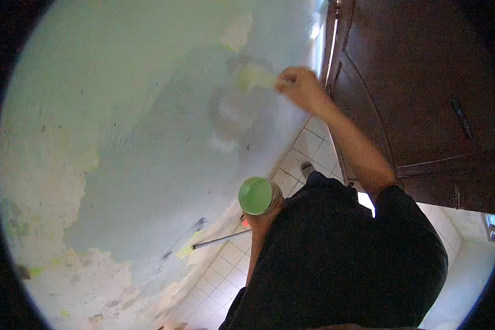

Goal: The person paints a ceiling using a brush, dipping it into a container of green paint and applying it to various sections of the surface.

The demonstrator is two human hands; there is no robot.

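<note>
My left hand (pixel 263 219) is wrapped round a round container (pixel 256 195) of pale green paint, held upright low beside my dark-clothed body. My right hand (pixel 298 86) is raised at the wall (pixel 148 137), its fingers closed near a blurred yellow-green patch (pixel 253 77); motion hides what, if anything, they grip. The wall is mottled in green, grey and cream, with scuffs and bare patches.
A dark wooden door (pixel 418 66) with a black handle (pixel 460 117) stands close on my right. A thin rod (pixel 220 239) juts from the wall low behind the container. Tiled floor (pixel 308 142) shows below, with my foot (pixel 307 168) on it.
</note>
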